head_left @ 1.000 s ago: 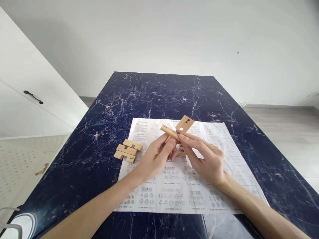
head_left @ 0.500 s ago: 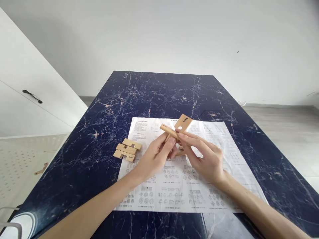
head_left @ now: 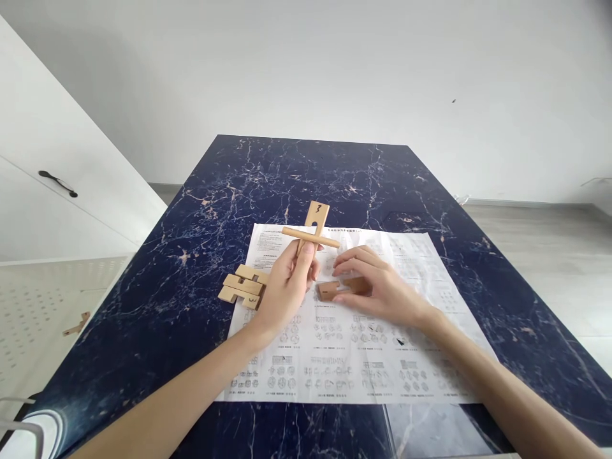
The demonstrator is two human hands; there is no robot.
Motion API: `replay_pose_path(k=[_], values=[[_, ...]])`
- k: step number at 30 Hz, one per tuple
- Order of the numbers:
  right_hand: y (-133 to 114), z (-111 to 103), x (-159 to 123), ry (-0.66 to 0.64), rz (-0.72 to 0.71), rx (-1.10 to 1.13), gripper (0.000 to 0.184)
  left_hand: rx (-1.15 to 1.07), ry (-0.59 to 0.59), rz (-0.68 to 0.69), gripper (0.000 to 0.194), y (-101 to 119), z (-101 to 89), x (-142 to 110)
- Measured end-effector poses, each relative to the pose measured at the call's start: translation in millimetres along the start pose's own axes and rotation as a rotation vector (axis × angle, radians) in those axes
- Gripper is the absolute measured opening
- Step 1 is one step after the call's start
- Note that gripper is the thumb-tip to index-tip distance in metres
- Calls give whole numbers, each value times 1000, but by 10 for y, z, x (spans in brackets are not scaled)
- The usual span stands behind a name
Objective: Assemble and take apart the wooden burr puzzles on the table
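Left hand first: grip pinching, thumb on the near face, holding two wooden parts raised above the printed sheet; the flat piece marked 3 points to about 1 o'clock, a notch showing below its number; the thin stick crosses it, long axis roughly 9:30 to 3:30, so the pair makes a cross.

Right hand: grip spread, fingers arched, thumb apart from them; the notched wood lies low on the sheet, partly under my fingers; motion blur, so I cannot tell if the thumb presses on it or only sits over it; nor can I tell if it is one piece or two.

Key relation: the notched wood is at 9 o'clock from my right hand, long axis close to 9-to-3, its 9 o'clock end exposed between thumb and fingers; from the left pinch it sits near 4 o'clock, lower down; right hand clearly nearer.

Three notched blocks rest just beside my left hand at 9 o'clock, straddling the sheet's edge and the dark marbled desk.
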State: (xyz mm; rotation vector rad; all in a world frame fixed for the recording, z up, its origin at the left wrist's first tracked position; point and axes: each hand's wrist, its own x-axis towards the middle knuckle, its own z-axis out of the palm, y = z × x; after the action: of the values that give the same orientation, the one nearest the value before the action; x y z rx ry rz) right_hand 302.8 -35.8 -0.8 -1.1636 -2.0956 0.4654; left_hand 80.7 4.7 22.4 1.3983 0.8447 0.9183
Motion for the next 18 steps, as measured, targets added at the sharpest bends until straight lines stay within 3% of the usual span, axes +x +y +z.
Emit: replay_pose_path(k=[12, 18], values=[[-64, 55, 2, -42, 47, 22, 15, 12, -36, 16, 38, -18, 9, -39], [-38, 34, -5, -52, 68, 307, 14, 47, -29, 15, 37, -71, -6, -34]])
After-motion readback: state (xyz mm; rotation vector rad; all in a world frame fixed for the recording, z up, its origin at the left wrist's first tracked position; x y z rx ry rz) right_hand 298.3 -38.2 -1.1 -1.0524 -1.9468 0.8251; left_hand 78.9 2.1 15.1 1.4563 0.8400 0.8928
